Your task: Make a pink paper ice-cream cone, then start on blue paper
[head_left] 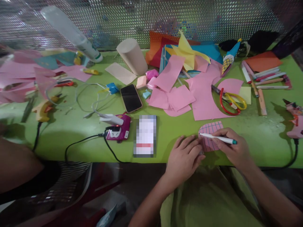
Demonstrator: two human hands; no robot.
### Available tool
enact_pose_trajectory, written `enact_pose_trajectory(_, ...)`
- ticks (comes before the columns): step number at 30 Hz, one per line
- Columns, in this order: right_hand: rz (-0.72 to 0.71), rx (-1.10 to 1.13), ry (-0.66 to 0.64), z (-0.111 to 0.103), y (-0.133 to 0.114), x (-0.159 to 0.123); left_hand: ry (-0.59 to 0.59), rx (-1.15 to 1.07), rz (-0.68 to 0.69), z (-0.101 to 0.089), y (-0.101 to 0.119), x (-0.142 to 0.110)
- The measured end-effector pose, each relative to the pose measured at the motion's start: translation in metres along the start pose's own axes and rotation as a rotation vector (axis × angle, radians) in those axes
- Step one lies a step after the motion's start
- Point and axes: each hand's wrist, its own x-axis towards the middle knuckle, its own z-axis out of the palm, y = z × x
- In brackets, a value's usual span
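1. Head camera: a right hand (233,148) pinches a white, green-ended pen (221,138) between its fingers, the tip at the left edge of a lined pink paper (211,128) lying near the front of a green bench (176,126).
2. A left hand (184,156) rests at the paper's lower left edge, fingers lightly bent and side by side.
3. Just beyond the paper, larger pink sheets (201,101) and red-and-yellow-handled scissors (226,110) lie close together.
4. To the left, a lit phone (145,135) stands apart from the hands, beside a purple power strip (125,126) with plugs in it.
5. A bare arm (19,164) of another person enters at far left, near a yellow glue gun (43,110).
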Motion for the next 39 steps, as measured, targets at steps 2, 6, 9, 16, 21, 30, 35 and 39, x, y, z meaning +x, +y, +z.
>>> enact_pose_trajectory(2,-0.007,-0.011,-0.009,0.0,-0.001,0.001,-0.002,-0.002,-0.003,0.0,0.0,0.0)
enact_pose_trajectory(6,-0.013,-0.018,-0.022,0.001,0.001,0.0,0.003,-0.009,-0.003,0.0,0.0,0.0)
enact_pose_trajectory(9,-0.013,-0.028,-0.002,0.001,0.003,-0.002,0.004,-0.014,-0.005,0.001,0.0,0.0)
enact_pose_trajectory(16,0.047,-0.048,0.058,-0.004,0.0,-0.004,0.003,-0.023,-0.016,0.0,0.0,0.001)
enact_pose_trajectory(21,0.075,-0.068,0.115,-0.009,0.001,-0.006,-0.005,-0.035,-0.024,-0.001,0.0,0.001)
enact_pose_trajectory(30,0.149,-0.098,0.22,-0.024,0.016,-0.013,-0.004,-0.025,-0.014,0.0,0.0,0.001)
enact_pose_trajectory(35,0.186,-0.113,0.28,-0.032,0.02,-0.015,0.015,-0.014,0.002,0.0,-0.001,0.002)
enact_pose_trajectory(39,0.21,-0.079,0.328,-0.033,0.022,-0.016,0.021,-0.012,0.005,-0.001,-0.001,0.002)
